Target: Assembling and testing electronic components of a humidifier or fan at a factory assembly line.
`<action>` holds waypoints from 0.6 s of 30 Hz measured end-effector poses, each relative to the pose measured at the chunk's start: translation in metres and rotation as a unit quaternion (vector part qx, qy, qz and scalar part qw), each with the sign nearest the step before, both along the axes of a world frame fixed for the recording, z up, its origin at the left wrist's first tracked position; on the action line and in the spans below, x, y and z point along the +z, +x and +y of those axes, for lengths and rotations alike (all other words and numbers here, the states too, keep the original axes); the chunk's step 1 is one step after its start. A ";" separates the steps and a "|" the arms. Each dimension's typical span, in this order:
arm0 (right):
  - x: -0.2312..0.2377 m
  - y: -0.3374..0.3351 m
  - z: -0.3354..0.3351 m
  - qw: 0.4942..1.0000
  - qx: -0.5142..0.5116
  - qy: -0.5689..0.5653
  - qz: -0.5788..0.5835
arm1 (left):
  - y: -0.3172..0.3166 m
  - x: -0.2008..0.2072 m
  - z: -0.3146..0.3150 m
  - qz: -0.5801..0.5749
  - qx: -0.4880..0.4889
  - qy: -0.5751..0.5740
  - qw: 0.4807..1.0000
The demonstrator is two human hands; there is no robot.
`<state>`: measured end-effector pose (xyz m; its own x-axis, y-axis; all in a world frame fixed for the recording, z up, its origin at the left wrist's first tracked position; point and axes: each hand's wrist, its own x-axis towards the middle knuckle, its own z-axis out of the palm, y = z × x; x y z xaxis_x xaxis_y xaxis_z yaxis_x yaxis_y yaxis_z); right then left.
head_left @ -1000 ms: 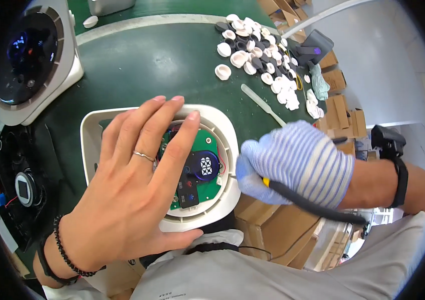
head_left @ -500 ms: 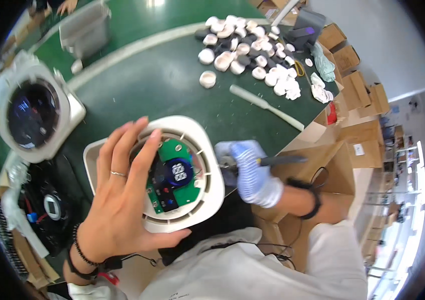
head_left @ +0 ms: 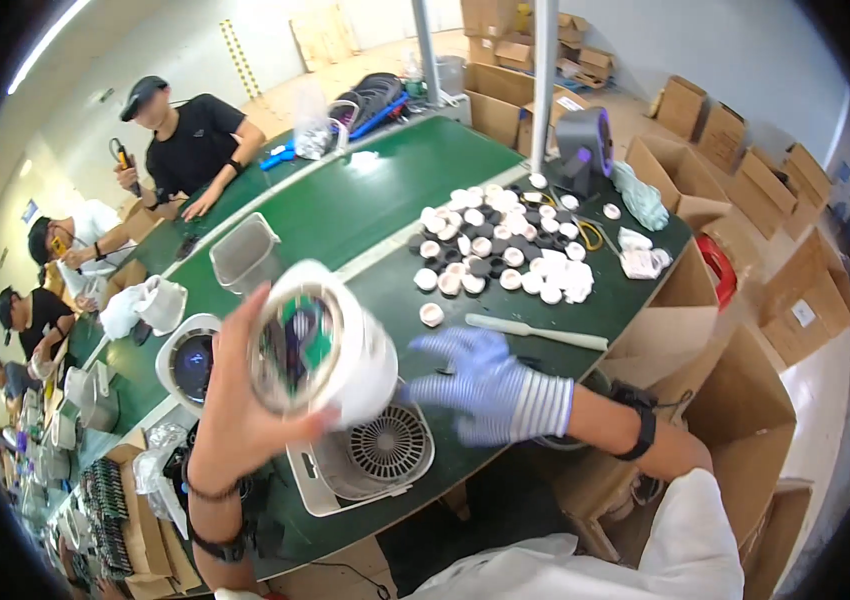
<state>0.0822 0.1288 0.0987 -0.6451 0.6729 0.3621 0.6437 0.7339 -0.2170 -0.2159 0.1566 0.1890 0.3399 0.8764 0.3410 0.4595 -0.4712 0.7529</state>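
My bare left hand [head_left: 230, 415] grips a white round appliance housing [head_left: 363, 350] and holds it up, tilted, over the table. A green circuit board [head_left: 319, 338] shows inside its open end. My right hand [head_left: 490, 385], in a blue-and-white striped glove, is open with fingers spread. Its fingertips are close to the housing's right side; whether they touch it I cannot tell. Under the housing sits a light grey basket-like shell [head_left: 319, 497] with a round slotted grille [head_left: 385, 447] in its bottom. A slim dark tool, partly hidden, lies behind the glove.
A pile of white and black round caps [head_left: 495, 240] covers the table's far right. In front of it lies a pale plastic stick [head_left: 535, 332]. A grey bin [head_left: 245, 252] and another round-faced unit [head_left: 190, 362] stand to the left. Cardboard boxes [head_left: 735, 430] flank the right; several people work far left.
My left hand has lifted the housing with its circuit board, and the grey shell now shows beneath. My right hand has let go of the black-handled tool and spread its fingers. The view has tipped up.
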 end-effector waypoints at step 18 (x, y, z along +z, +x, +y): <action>0.022 0.041 0.315 0.970 -0.226 0.084 0.042 | 0.091 -0.087 0.326 0.231 0.421 0.126 0.868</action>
<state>0.1230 0.4439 0.1207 -0.2628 0.8066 0.5295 0.8929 0.4112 -0.1833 -0.1252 0.4831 0.1022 -0.2342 0.7972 0.5564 0.9461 0.0553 0.3191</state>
